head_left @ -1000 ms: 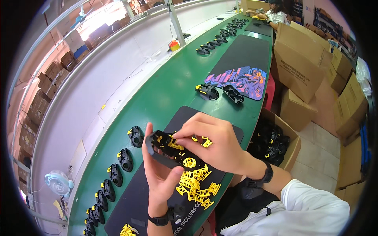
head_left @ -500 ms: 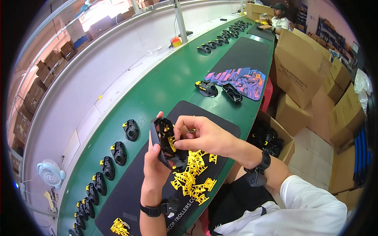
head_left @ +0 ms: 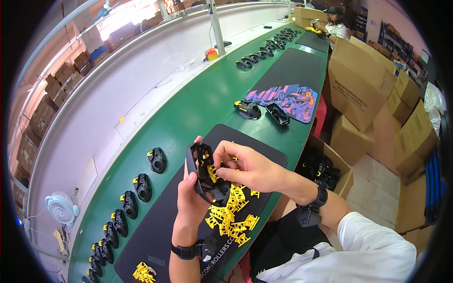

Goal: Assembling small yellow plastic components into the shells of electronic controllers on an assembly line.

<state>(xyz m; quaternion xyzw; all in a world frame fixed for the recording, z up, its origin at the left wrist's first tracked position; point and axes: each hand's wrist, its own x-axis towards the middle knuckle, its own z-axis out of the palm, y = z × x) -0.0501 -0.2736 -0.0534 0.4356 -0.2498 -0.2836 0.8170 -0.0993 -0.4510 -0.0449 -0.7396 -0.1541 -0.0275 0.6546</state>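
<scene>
My left hand [head_left: 187,194] is wrapped round a black mouse shell [head_left: 192,162], tilted up with its hollow inside toward my right hand. The fingers of my right hand [head_left: 247,165] are pinched at a small yellow plastic part [head_left: 212,174] inside the shell. My own fingers partly hide where that part sits. Just below the shell, a loose pile of yellow plastic parts [head_left: 229,212] lies on the black mat [head_left: 155,231]. A smaller heap of yellow parts [head_left: 143,272] is at the mat's near left corner.
A row of black mouse shells [head_left: 142,187] with yellow pieces runs along the green table [head_left: 181,101] at left. Two more halves [head_left: 277,114] lie by a patterned mat [head_left: 288,99]. Right of the table, an open carton [head_left: 347,181] holds black shells. A co-worker [head_left: 336,28] sits far off.
Both hands and the shell have shifted slightly to the right. My right fingers remain at the yellow part inside it. The far co-worker's hands have lifted.
</scene>
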